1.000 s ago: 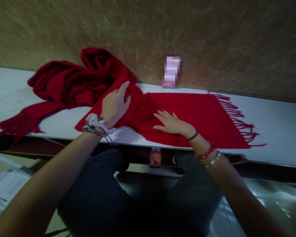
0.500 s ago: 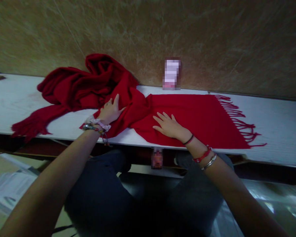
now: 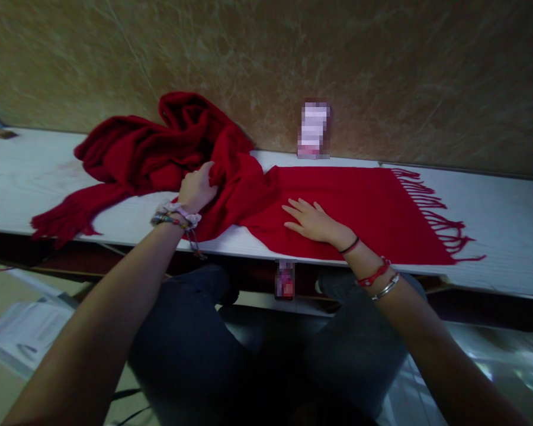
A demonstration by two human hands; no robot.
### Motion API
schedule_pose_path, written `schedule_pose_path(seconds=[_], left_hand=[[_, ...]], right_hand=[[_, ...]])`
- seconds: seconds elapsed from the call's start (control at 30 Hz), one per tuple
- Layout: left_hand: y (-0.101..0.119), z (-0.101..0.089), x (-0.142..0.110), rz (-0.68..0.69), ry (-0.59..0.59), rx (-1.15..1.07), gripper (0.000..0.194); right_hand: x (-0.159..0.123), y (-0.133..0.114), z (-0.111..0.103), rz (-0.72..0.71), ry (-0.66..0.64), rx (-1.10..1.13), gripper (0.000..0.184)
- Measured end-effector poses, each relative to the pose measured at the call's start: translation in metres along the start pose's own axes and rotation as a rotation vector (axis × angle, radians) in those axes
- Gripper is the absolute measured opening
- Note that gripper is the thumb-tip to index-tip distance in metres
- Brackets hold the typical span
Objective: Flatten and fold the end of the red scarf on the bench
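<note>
A red scarf (image 3: 373,213) with fringed ends lies along the white table. Its right part is spread flat, with the fringe pointing right; the left part is bunched in a loose heap, and its other fringed end trails toward the near left edge. My left hand (image 3: 198,188) is closed on a fold of the scarf beside the heap, thumb and fingers curled into the cloth. Flat on the smooth part rests my right hand (image 3: 313,222), fingers stretched out and pointing left.
Behind the white table (image 3: 510,219) rises a brown marbled wall (image 3: 266,59). A blurred-out pale item (image 3: 313,130) is at the wall base. Another blurred item (image 3: 285,280) sits below the front edge. My legs are under the table; a white object (image 3: 26,337) stands lower left.
My left hand has gone from spread fingers on the cloth to curled fingers gripping a fold. My right hand stays flat on the scarf. The whole view has shifted slightly.
</note>
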State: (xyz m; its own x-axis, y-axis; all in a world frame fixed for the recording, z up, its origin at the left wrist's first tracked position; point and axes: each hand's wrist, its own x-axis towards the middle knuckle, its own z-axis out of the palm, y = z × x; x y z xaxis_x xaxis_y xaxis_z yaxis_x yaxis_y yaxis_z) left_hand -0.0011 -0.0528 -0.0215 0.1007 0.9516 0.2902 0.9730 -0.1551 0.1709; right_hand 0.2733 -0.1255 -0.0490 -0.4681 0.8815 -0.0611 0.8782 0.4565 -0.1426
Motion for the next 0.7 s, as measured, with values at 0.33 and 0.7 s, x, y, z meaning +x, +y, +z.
schedule_pose_path(seconds=[0.33, 0.7], left_hand=[[-0.039, -0.069, 0.009, -0.252, 0.725, 0.042, 0.055], [-0.023, -0.031, -0.013, -0.183, 0.448, -0.015, 0.045]], right_hand=[[0.0, 0.001, -0.001, 0.012, -0.027, 0.011, 0.056], [0.0, 0.002, -0.002, 0.02, -0.043, -0.02, 0.056]])
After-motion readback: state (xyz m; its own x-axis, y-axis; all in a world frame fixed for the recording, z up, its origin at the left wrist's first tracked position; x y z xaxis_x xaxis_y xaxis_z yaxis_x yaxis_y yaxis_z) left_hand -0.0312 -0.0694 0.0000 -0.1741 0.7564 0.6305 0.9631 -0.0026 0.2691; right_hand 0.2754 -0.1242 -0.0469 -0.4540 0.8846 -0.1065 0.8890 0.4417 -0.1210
